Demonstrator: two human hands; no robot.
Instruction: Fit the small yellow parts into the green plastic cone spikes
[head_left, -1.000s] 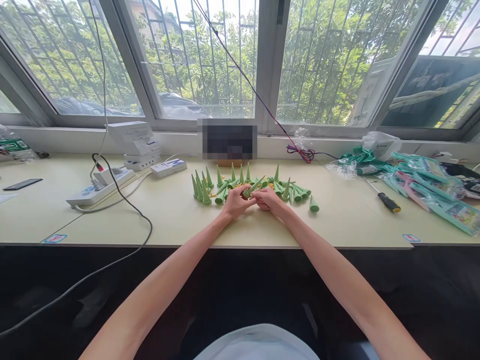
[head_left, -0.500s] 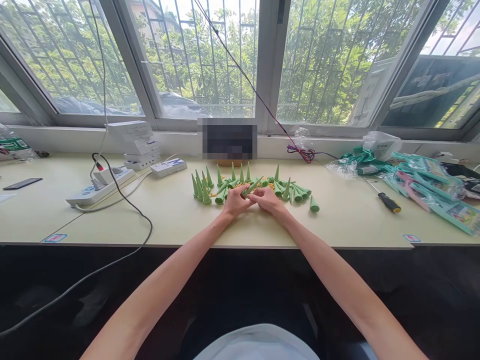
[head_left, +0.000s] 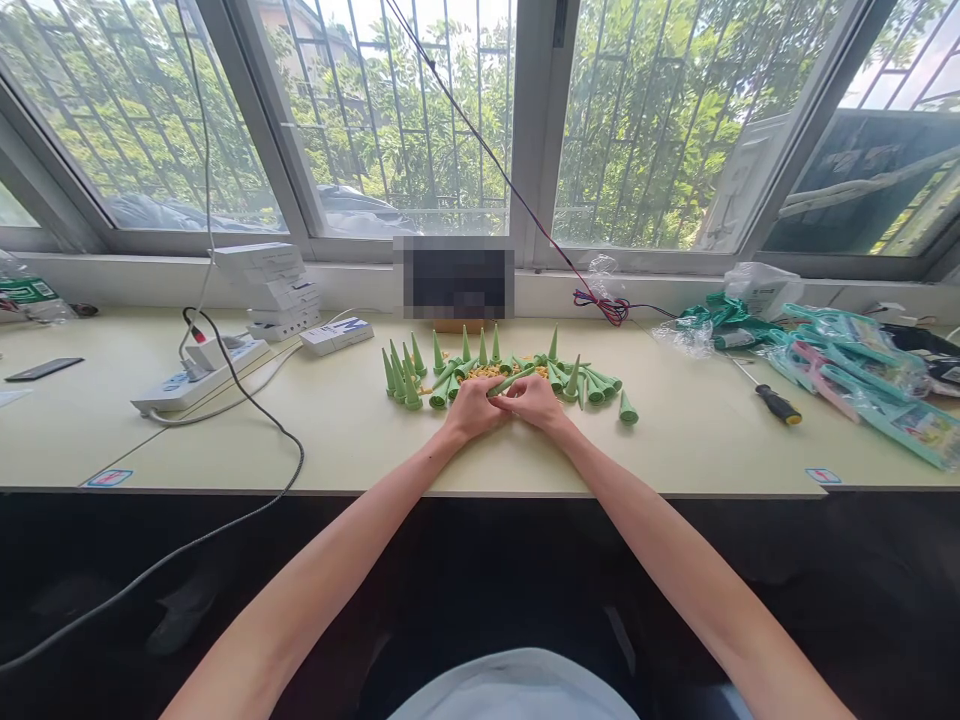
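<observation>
Near the table's middle, my left hand (head_left: 474,408) is closed around a green plastic cone (head_left: 514,379), which lies nearly flat with its narrow end to the right. My right hand (head_left: 531,402) meets it from the other side, fingers pinched together by the cone's wide end; what they pinch is hidden. Just beyond both hands is a heap of small yellow pieces (head_left: 487,371). Several green cones stand upright on the left (head_left: 405,382), and others lie on their sides to the right (head_left: 596,388). One lone cone (head_left: 628,408) lies farthest right.
On the left are a power strip (head_left: 202,375) with cables, stacked white boxes (head_left: 274,290) and a dark phone-like slab (head_left: 45,369). To the right lie a screwdriver (head_left: 778,404) and plastic-wrapped teal items (head_left: 862,370). A blurred dark box (head_left: 457,280) stands at the back.
The held cone has tipped flatter, its narrow end swinging lower and right over my right hand. My fingers have shifted slightly around it; the other cones stay put.
</observation>
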